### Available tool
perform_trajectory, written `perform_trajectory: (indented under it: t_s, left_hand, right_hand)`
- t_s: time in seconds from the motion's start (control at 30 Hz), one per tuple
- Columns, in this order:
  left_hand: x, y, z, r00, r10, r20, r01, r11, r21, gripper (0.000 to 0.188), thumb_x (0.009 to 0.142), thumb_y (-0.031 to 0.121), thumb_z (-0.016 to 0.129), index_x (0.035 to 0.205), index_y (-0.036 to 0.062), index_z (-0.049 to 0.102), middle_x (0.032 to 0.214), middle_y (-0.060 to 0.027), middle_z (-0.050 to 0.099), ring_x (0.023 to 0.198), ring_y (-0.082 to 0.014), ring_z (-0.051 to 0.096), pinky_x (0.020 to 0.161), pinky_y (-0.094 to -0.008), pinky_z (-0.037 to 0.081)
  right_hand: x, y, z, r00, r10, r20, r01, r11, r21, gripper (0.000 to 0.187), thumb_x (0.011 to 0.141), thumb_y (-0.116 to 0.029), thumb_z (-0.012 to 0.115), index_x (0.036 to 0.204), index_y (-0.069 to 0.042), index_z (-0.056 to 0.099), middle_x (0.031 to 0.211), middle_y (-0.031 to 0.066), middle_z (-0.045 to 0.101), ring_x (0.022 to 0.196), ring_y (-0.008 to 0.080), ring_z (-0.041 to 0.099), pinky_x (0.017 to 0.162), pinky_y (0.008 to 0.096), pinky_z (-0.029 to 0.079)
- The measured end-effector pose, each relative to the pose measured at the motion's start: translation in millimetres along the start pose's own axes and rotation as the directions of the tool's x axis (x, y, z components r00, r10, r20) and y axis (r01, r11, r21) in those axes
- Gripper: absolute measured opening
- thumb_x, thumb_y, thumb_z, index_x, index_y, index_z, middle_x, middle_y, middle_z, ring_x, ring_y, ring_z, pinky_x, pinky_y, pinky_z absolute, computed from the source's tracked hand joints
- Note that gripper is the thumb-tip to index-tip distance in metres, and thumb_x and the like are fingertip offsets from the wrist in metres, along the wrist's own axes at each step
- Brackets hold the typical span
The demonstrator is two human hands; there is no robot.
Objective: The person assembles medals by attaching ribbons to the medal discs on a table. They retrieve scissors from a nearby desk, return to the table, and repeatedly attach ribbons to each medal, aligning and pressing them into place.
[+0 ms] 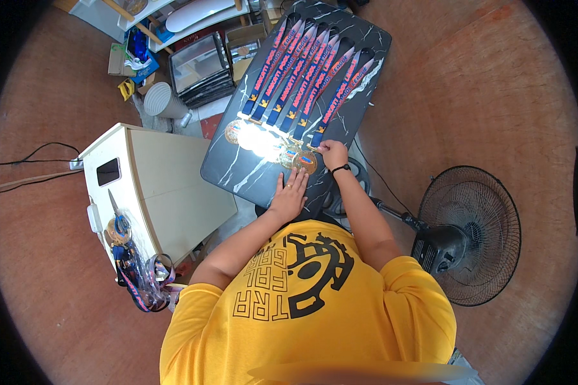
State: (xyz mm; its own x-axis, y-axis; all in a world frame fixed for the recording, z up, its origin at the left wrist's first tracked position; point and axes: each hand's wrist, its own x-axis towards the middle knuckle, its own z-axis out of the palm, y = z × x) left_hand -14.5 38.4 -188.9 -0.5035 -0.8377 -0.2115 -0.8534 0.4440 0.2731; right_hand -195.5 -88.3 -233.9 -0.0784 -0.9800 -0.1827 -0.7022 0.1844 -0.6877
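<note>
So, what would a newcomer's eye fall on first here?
Probably the row of dark-blue ribbons with pink lettering slanting across the black marbled table, with gold medals partly in glare at their near end. The left hand is at the rightmost medal, the right hand by the rightmost ribbon's lower end. Next, perhaps, the black fan on the right.

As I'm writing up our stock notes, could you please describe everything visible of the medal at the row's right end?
The medal is round, gold-coloured and metallic-looking, with a small blue-and-red patch near its centre; finer detail is unclear. It lies flat on the black, white-veined table, below a dark-blue ribbon with pink lettering. The left hand's fingertips overlap its lower-left edge; the right hand is by its upper edge, contact uncertain.
</note>
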Motion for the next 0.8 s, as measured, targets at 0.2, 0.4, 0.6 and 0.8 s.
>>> perform_trajectory:
  t_s: [0.2, 0.4, 0.6, 0.8]
  left_hand:
    - [-2, -2, 1, 1.0, -0.014, 0.016, 0.014, 1.0, 0.0, 0.069, 0.094, 0.032, 0.055, 0.152, 0.0049, 0.027, 0.159, -0.0119, 0.022, 0.148, -0.0313, 0.019, 0.116, -0.0592, 0.016]
    - [-3, -6, 0, 0.999, -0.01, 0.033, 0.01, 1.0, 0.004, 0.069, 0.095, 0.032, 0.054, 0.152, 0.006, 0.026, 0.159, -0.0109, 0.022, 0.148, -0.03, 0.019, 0.116, -0.0595, 0.015]
    - [-4, -7, -1, 0.999, -0.004, 0.033, 0.004, 1.0, -0.005, 0.07, 0.094, 0.032, 0.055, 0.152, 0.006, 0.026, 0.159, -0.0106, 0.022, 0.148, -0.0296, 0.019, 0.116, -0.0605, 0.015]
    - [-4, -7, -2, 1.0, -0.006, 0.03, 0.006, 1.0, -0.025, 0.072, 0.093, 0.032, 0.056, 0.153, 0.0062, 0.025, 0.159, -0.0113, 0.022, 0.148, -0.0303, 0.018, 0.116, -0.0608, 0.015]
  right_hand:
    - [4, 6, 4, 0.993, -0.114, -0.017, 0.112, 0.992, -0.06, 0.017, 0.076, -0.016, 0.077, 0.089, -0.006, 0.074, 0.084, 0.0146, 0.069, 0.082, 0.032, 0.067, 0.075, 0.0414, 0.051]
    - [2, 2, 11, 0.99, -0.118, -0.077, 0.107, 0.986, -0.127, 0.015, 0.075, -0.017, 0.078, 0.086, -0.008, 0.075, 0.081, 0.0129, 0.068, 0.082, 0.0318, 0.065, 0.077, 0.0431, 0.05]
    - [-1, 1, 10, 0.994, -0.055, -0.093, 0.043, 0.992, -0.12, 0.016, 0.073, -0.02, 0.079, 0.083, -0.008, 0.076, 0.079, 0.0129, 0.067, 0.08, 0.0305, 0.065, 0.075, 0.0422, 0.05]
    - [1, -2, 4, 1.0, 0.013, -0.022, -0.014, 0.998, -0.053, 0.022, 0.073, -0.025, 0.081, 0.081, -0.005, 0.075, 0.075, 0.0137, 0.069, 0.072, 0.0288, 0.067, 0.07, 0.0393, 0.052]
